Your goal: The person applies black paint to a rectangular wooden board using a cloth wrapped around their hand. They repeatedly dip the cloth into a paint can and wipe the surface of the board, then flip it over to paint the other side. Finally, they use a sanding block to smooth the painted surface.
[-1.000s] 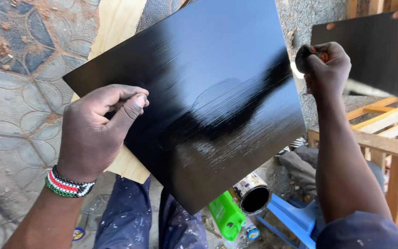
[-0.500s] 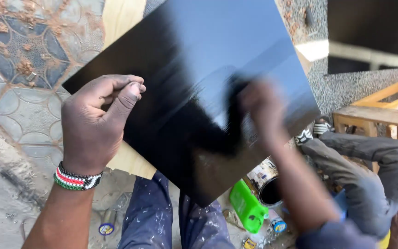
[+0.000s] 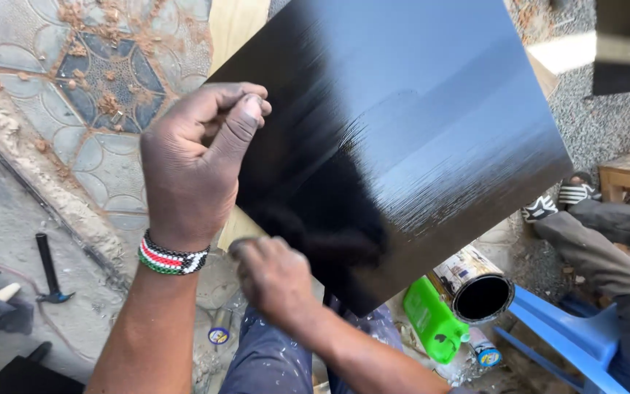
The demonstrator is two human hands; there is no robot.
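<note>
A large glossy black painted board (image 3: pixel 417 124) rests tilted over my lap, its wet surface streaked. My left hand (image 3: pixel 195 157), with a beaded wristband, grips the board's left edge, thumb on the black face. My right hand (image 3: pixel 271 273) is blurred at the board's lower left edge, fingers closed around a small dark pad that barely shows. A pale plywood sheet (image 3: pixel 235 33) sticks out from behind the board.
An open paint tin (image 3: pixel 479 292) and a green plastic bottle (image 3: pixel 435 321) lie below the board beside a blue plastic chair (image 3: pixel 555 328). Another person's grey-trousered leg (image 3: pixel 607 233) is at right. A hammer (image 3: pixel 49 270) lies on the ground at left. A second black panel (image 3: pixel 628 44) is top right.
My right hand swept from the board's upper right corner across the black face down to its lower left edge. The view shifted, and my left hand kept its grip.
</note>
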